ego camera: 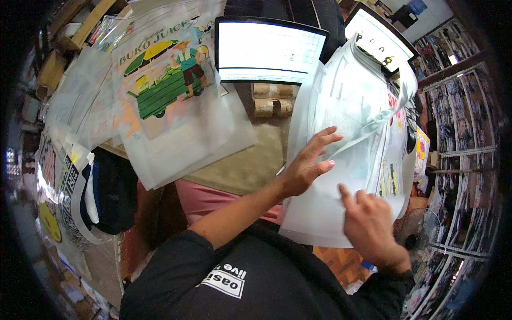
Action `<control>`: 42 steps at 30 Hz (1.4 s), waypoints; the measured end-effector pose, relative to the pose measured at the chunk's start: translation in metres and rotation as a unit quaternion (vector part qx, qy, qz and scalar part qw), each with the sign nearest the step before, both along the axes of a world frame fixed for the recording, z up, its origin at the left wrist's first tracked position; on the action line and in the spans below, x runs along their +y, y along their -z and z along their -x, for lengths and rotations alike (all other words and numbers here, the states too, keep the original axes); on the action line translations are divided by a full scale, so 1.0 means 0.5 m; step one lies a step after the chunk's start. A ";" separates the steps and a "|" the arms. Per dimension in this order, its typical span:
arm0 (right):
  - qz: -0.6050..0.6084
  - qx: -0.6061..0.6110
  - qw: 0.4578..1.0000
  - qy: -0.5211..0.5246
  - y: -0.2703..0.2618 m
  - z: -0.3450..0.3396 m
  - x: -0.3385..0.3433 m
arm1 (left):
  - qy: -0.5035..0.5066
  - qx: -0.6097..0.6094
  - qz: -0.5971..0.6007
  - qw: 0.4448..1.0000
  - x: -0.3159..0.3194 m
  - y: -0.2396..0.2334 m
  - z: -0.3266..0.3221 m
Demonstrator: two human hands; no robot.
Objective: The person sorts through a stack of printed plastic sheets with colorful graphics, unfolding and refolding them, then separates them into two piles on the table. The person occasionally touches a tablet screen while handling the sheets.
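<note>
My left hand (312, 162) is spread over a pile of translucent film sheets (304, 220) at the right; its fingers are apart and hold nothing. Beside it, over the same sheets, is my right hand (366, 214), slightly blurred, with one finger extended; whether its other fingers grip anything cannot be told. A crumpled strip of clear film (370, 124) crosses the pile above my hands. On the left lies another stack of translucent sheets (192, 148), the upper one printed with a green cart (160, 96), a yellow and green umbrella and a figure.
Beyond the sheets stand two lit screens (268, 48) (380, 36). Brown cardboard rolls (274, 94) lie below the nearer screen. Tall racks (460, 154) of densely packed items and an electric fan (418, 236) are at the right. A dark object (112, 192) is at the lower left.
</note>
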State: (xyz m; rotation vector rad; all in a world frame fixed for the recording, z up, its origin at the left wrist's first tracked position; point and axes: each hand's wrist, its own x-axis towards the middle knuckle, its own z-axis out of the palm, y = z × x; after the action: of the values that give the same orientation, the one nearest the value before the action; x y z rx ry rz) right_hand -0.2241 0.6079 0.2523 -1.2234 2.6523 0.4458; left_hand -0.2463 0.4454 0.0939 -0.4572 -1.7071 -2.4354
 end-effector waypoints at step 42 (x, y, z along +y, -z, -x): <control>0.452 -0.139 0.879 0.068 0.270 0.061 -0.091 | -0.428 -0.178 0.612 0.641 -0.406 0.114 -0.237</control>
State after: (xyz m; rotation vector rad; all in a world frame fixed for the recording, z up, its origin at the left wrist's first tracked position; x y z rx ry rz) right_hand -0.2548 0.5622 0.1175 -1.1244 2.6750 -1.0336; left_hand -0.1276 0.2426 0.0369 0.6965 -2.6165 -0.4757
